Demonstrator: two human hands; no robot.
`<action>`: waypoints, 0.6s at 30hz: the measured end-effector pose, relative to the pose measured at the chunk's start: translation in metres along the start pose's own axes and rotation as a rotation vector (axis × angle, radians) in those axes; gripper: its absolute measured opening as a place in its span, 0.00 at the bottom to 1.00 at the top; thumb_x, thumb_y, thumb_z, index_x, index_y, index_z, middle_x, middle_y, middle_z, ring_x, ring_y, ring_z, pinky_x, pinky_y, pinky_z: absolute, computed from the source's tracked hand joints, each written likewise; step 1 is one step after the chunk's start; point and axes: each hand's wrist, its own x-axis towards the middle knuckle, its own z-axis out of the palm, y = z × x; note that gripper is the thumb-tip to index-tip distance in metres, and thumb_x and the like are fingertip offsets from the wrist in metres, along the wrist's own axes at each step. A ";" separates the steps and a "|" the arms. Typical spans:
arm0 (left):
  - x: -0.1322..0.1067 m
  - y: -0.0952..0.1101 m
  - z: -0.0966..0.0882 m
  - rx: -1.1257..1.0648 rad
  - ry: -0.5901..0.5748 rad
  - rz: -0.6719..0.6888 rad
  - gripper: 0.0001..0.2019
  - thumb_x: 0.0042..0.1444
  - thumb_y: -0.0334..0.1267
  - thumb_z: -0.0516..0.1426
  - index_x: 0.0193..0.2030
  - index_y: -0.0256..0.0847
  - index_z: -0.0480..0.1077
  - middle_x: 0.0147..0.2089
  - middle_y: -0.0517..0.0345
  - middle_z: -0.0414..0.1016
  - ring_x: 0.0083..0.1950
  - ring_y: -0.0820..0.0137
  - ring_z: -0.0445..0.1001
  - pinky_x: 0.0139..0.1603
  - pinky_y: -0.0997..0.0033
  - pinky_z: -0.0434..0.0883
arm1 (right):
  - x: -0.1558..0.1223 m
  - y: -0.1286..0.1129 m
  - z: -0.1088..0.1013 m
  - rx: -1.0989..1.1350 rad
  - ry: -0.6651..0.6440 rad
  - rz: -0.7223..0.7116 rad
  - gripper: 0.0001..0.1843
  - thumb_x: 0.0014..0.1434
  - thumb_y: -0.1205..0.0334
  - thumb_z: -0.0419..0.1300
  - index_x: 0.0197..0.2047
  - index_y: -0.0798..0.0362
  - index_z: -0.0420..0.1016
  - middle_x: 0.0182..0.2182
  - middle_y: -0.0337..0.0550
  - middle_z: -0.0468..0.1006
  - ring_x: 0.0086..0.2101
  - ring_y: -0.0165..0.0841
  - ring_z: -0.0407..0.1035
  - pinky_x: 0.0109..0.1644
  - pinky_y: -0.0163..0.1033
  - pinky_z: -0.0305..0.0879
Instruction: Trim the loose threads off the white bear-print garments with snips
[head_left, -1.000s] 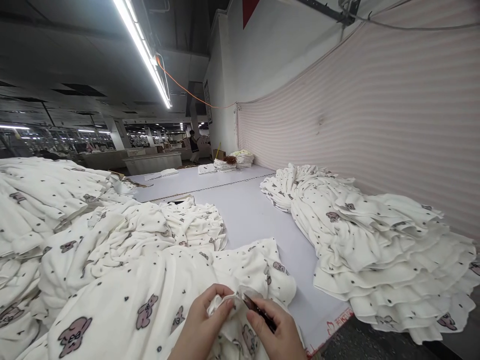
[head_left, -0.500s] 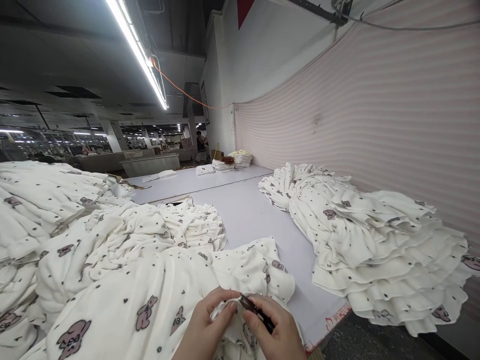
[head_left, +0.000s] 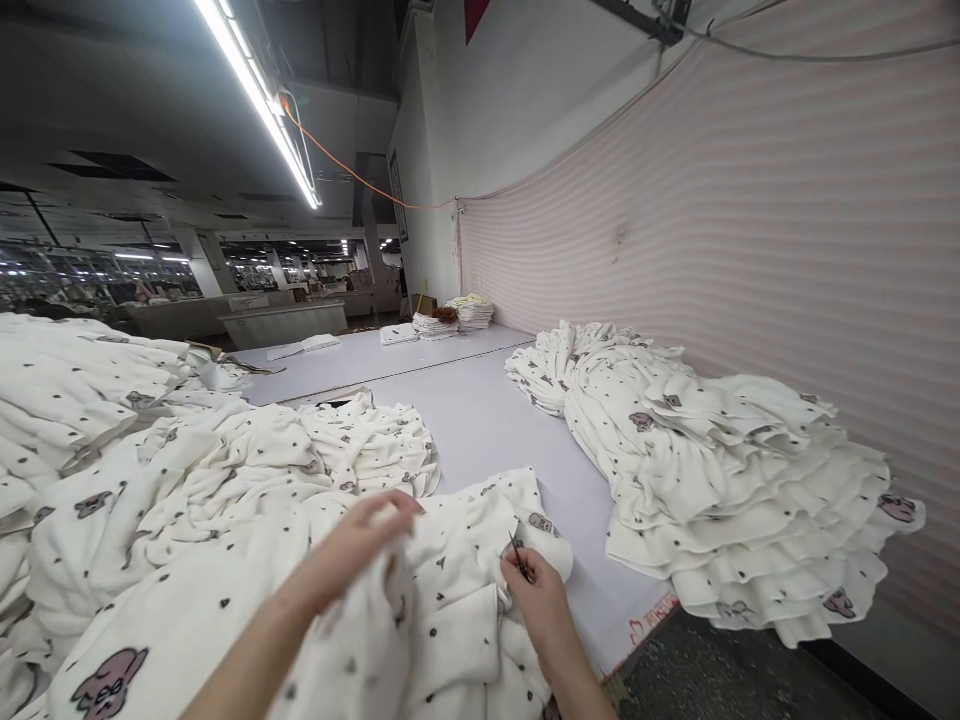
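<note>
Small dark thread snips (head_left: 520, 560) are in my right hand (head_left: 536, 590), their pointed blades facing up and away. The fingers are closed round them, beside the edge of a white garment piece (head_left: 457, 640) printed with dark dots and brownish bears. My left hand (head_left: 379, 525) is raised over the same soft fabric, to the left of the snips. Motion smears its fingers, so I cannot tell whether they grip cloth. Fabric just below that hand is blurred too.
Heaped printed white fabric (head_left: 247, 460) covers the left side. A layered pile of similar pieces (head_left: 712, 490) lies on the right, overhanging the edge of the pale table (head_left: 480, 400). Folded stacks (head_left: 435, 325) stand at the far end. A striped pink cloth (head_left: 675, 220) hangs along the wall.
My hands were together at the cloth's edge and are now apart. The left has moved up and left, the right slightly up with the snips. The view has shifted a little.
</note>
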 end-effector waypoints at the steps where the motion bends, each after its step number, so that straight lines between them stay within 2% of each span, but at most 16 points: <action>1: 0.000 -0.002 0.017 0.126 -0.123 0.011 0.19 0.45 0.52 0.63 0.41 0.45 0.76 0.44 0.53 0.79 0.44 0.56 0.77 0.44 0.62 0.71 | -0.004 -0.003 0.005 0.032 -0.014 -0.006 0.13 0.53 0.52 0.61 0.29 0.54 0.71 0.24 0.37 0.71 0.28 0.32 0.66 0.34 0.34 0.65; 3: 0.001 -0.008 0.050 0.329 -0.309 0.076 0.20 0.47 0.49 0.61 0.48 0.49 0.74 0.51 0.54 0.76 0.51 0.55 0.73 0.49 0.63 0.68 | -0.016 -0.010 0.011 0.090 -0.052 -0.023 0.14 0.55 0.51 0.60 0.31 0.54 0.71 0.25 0.36 0.71 0.28 0.31 0.66 0.33 0.32 0.65; 4: 0.001 -0.011 0.062 0.388 -0.364 0.109 0.18 0.48 0.47 0.60 0.48 0.50 0.75 0.50 0.55 0.76 0.50 0.56 0.73 0.48 0.64 0.68 | -0.022 -0.012 0.012 0.111 -0.088 -0.031 0.14 0.55 0.50 0.60 0.32 0.54 0.71 0.26 0.36 0.71 0.29 0.31 0.66 0.33 0.32 0.65; 7: 0.003 -0.017 0.076 0.418 -0.409 0.151 0.07 0.49 0.40 0.58 0.34 0.45 0.76 0.37 0.57 0.78 0.40 0.60 0.74 0.40 0.68 0.68 | -0.032 -0.006 0.005 0.147 -0.126 -0.028 0.16 0.53 0.48 0.63 0.31 0.54 0.72 0.26 0.38 0.74 0.30 0.33 0.69 0.36 0.33 0.67; 9: 0.001 -0.020 0.072 0.432 -0.386 0.179 0.06 0.52 0.37 0.54 0.31 0.43 0.73 0.34 0.58 0.74 0.39 0.62 0.73 0.40 0.69 0.67 | -0.030 0.006 -0.005 0.120 -0.023 -0.003 0.18 0.53 0.45 0.62 0.31 0.54 0.72 0.24 0.39 0.75 0.30 0.35 0.70 0.37 0.35 0.67; 11: -0.004 -0.021 0.065 0.405 -0.321 0.212 0.08 0.56 0.38 0.51 0.32 0.43 0.70 0.38 0.56 0.72 0.42 0.63 0.71 0.41 0.69 0.68 | -0.022 0.017 -0.015 0.047 0.103 0.006 0.20 0.53 0.43 0.61 0.34 0.54 0.73 0.24 0.40 0.75 0.30 0.36 0.71 0.37 0.36 0.68; 13: -0.010 -0.022 0.058 0.324 -0.253 0.239 0.10 0.59 0.42 0.49 0.32 0.44 0.68 0.47 0.51 0.69 0.49 0.61 0.70 0.36 0.72 0.68 | -0.009 0.022 -0.022 -0.050 0.153 -0.031 0.24 0.52 0.45 0.61 0.45 0.55 0.74 0.27 0.41 0.75 0.31 0.37 0.72 0.36 0.36 0.69; 15: -0.016 -0.024 0.052 0.211 -0.187 0.274 0.11 0.60 0.46 0.50 0.31 0.44 0.66 0.56 0.49 0.65 0.59 0.56 0.63 0.35 0.72 0.69 | 0.006 0.021 -0.022 -0.139 0.167 -0.099 0.32 0.51 0.51 0.63 0.57 0.55 0.68 0.29 0.40 0.73 0.31 0.36 0.71 0.35 0.36 0.69; 16: -0.018 -0.025 0.049 0.147 -0.172 0.282 0.12 0.60 0.47 0.50 0.30 0.44 0.65 0.57 0.49 0.66 0.61 0.55 0.60 0.38 0.71 0.69 | 0.014 0.019 -0.020 -0.172 0.169 -0.131 0.33 0.51 0.54 0.63 0.60 0.54 0.65 0.29 0.38 0.72 0.30 0.35 0.70 0.35 0.36 0.69; 17: -0.019 -0.027 0.045 0.078 -0.184 0.279 0.13 0.60 0.47 0.50 0.29 0.44 0.64 0.54 0.49 0.69 0.59 0.56 0.62 0.42 0.68 0.69 | 0.020 0.016 -0.017 -0.194 0.166 -0.155 0.32 0.51 0.57 0.62 0.59 0.53 0.66 0.28 0.37 0.72 0.30 0.34 0.69 0.35 0.36 0.68; 18: -0.020 -0.028 0.041 0.014 -0.221 0.267 0.13 0.60 0.48 0.49 0.29 0.44 0.62 0.47 0.51 0.74 0.54 0.57 0.67 0.45 0.66 0.68 | 0.026 0.013 -0.014 -0.202 0.152 -0.169 0.28 0.51 0.59 0.61 0.56 0.53 0.69 0.27 0.36 0.72 0.29 0.34 0.69 0.35 0.36 0.68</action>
